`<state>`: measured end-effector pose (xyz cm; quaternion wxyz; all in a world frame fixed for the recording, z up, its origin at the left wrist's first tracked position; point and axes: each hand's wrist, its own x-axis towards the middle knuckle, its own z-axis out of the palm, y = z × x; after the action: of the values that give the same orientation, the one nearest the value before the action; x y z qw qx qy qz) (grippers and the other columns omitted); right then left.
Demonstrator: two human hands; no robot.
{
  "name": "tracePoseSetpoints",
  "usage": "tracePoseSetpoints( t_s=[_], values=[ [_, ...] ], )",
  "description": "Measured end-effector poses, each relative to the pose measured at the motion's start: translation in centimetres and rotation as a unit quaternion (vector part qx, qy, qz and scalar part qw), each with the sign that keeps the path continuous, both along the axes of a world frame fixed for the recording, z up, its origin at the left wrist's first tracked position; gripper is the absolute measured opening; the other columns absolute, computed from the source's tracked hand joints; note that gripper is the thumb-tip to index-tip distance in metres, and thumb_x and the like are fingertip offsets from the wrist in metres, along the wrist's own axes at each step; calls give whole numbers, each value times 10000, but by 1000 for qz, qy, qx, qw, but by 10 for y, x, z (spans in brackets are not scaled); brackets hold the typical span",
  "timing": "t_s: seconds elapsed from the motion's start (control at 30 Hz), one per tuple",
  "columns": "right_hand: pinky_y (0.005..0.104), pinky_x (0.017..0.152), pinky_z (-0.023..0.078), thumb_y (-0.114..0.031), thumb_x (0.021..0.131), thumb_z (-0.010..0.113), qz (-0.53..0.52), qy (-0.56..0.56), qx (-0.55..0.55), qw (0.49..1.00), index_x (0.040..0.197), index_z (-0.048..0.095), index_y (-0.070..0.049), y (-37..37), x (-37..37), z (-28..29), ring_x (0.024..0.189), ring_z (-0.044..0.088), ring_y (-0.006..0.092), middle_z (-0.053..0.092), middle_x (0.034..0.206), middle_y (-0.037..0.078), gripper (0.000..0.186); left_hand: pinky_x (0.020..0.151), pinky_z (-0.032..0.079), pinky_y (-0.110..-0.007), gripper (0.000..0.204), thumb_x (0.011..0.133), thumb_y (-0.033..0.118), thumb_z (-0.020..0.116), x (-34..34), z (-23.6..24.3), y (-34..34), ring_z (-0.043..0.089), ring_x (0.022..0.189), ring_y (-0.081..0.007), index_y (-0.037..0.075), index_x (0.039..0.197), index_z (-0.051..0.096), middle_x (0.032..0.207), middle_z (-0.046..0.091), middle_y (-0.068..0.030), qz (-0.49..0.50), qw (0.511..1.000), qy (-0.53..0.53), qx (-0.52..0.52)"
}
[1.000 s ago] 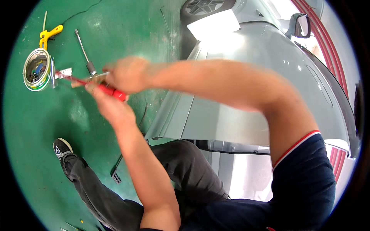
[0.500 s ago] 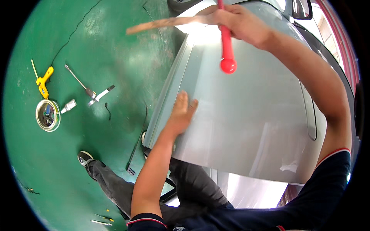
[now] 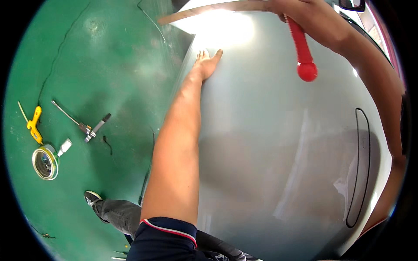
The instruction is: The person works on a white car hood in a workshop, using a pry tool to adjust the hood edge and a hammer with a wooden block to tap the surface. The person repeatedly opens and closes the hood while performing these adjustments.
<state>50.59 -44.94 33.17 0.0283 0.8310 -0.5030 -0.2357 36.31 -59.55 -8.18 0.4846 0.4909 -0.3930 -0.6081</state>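
Note:
My left hand (image 3: 208,65) reaches forward and lies on the silver car door panel (image 3: 261,117), close to its left edge, fingers stretched and thumb apart. At the top right, my right hand (image 3: 305,15) is closed, its fingers partly cut off by the upper edge of the picture. From it hangs a red rod with a round ball end (image 3: 305,56), above the panel. A long, slightly curved wooden stick (image 3: 217,8) sticks out of the same hand to the left. How the two are gripped together is hidden.
On the green floor (image 3: 117,148) to the left lie a yellow glue gun (image 3: 35,124) with a cord, a round tin (image 3: 45,162), a small white bottle (image 3: 64,147) and a metal rod tool (image 3: 82,126). A black-outlined door handle (image 3: 359,167) is at right; glare (image 3: 230,28) covers the panel's far end.
My left hand has slid forward along the panel's left edge. My right hand, with the red rod and wooden stick, has shifted right and up. The view has moved closer over the panel.

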Motion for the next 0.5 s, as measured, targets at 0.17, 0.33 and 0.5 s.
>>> tracePoseSetpoints(
  t_s=[0.17, 0.33, 0.5],
  values=[
    [325, 865, 488, -287, 1034, 509, -149, 55, -46, 986, 1276, 682, 19, -40, -14, -30, 927, 614, 171, 657, 975, 70, 427, 1306, 64, -383, 1119, 958, 772, 397, -13, 27, 51, 19, 1610, -325, -72, 1624, 88, 1722, 44, -238, -66, 995, -11, -68],
    [364, 928, 504, -432, 1021, 465, 91, -34, 93, 991, 1351, 661, -63, -81, -58, -49, 986, 617, 229, 684, 1086, 131, 533, 1308, 64, -385, 1110, 972, 768, 382, 10, 32, 124, 21, 1608, -331, -84, 1619, 86, 1719, 44, -245, -65, 989, -86, -97],
    [337, 789, 464, -442, 1006, 407, 138, -36, 90, 986, 1373, 644, -60, -60, -15, -66, 820, 544, 162, 539, 854, 39, 580, 1310, 81, -396, 1102, 983, 774, 363, 21, 54, 189, 28, 1606, -336, -77, 1622, 73, 1712, 56, -254, -83, 989, -82, -95]
  ],
)
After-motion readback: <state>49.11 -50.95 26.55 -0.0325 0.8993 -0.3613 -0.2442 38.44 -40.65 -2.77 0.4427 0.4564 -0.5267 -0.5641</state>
